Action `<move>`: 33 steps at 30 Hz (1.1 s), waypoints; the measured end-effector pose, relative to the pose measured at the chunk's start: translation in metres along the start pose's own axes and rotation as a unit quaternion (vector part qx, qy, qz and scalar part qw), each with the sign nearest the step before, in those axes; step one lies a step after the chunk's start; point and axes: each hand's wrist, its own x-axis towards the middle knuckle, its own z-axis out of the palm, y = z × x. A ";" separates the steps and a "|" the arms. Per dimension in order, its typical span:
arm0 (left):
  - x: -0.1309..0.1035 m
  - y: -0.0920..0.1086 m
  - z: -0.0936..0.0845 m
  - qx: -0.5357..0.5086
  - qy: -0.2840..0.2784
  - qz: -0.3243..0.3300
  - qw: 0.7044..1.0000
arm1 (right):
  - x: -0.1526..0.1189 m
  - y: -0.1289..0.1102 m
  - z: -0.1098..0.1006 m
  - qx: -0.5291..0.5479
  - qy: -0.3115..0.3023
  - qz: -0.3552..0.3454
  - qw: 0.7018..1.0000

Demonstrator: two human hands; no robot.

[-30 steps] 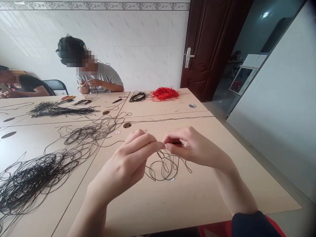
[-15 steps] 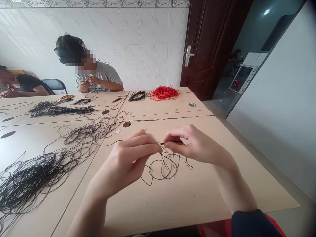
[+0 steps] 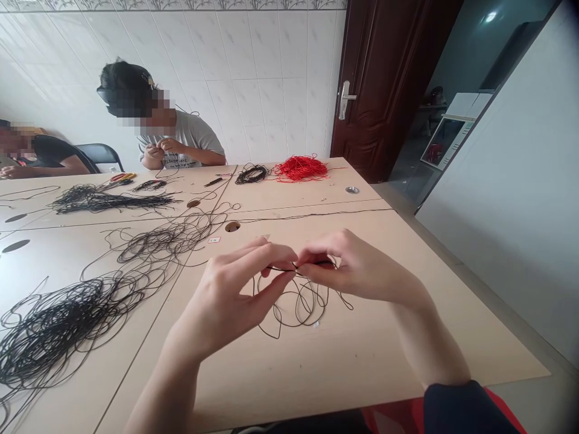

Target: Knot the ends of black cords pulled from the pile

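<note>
Above the near part of the table, both my hands pinch a thin black cord [image 3: 302, 319] that hangs below them in loose loops. My left hand [image 3: 239, 289] holds it between thumb and fingertips, and a length of cord shows between them. Close beside it, my right hand [image 3: 346, 265] grips the cord between thumb and index finger, with a small loop showing inside the curled fingers. The fingertips of the two hands almost meet. Whether a knot lies at that spot is too small to tell.
Tangled black cord [image 3: 67, 319] spreads along the left of the table [image 3: 353, 386]. Farther back lie a black cord bundle [image 3: 108, 199], scissors [image 3: 121, 178], a black coil [image 3: 252, 174] and a red cord heap [image 3: 302, 169]. Two people sit beyond, one [image 3: 190, 135] working with their hands.
My left hand's fingers have shifted: the thumb now lies lower and its tip has come closer to my right hand, with cord visible between thumb and fingers. My right hand has barely moved.
</note>
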 end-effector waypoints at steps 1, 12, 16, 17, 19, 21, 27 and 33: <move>0.000 0.001 0.000 0.004 0.005 0.004 1.000 | 0.000 0.000 0.000 -0.001 0.000 -0.002 1.000; 0.002 0.003 0.000 0.010 0.016 -0.002 1.000 | 0.000 0.001 0.002 -0.008 -0.006 -0.010 1.000; 0.003 0.005 0.003 0.014 0.036 -0.034 0.999 | 0.000 0.002 0.002 -0.023 -0.007 0.002 1.000; 0.004 0.005 0.003 0.018 0.042 -0.039 0.998 | 0.000 0.002 0.002 -0.026 -0.007 0.004 1.000; 0.004 0.006 0.004 0.026 0.049 -0.044 0.997 | 0.000 0.003 0.002 -0.028 -0.008 0.005 1.000; 0.004 0.006 0.005 0.031 0.055 -0.043 0.997 | 0.000 0.003 0.001 -0.026 -0.010 0.005 1.000; 0.001 0.005 0.012 0.024 0.084 -0.060 0.994 | 0.000 0.003 0.001 -0.004 -0.001 -0.003 1.000; 0.001 0.009 0.014 0.014 0.104 -0.083 0.991 | 0.001 0.001 0.000 -0.010 0.010 -0.020 1.000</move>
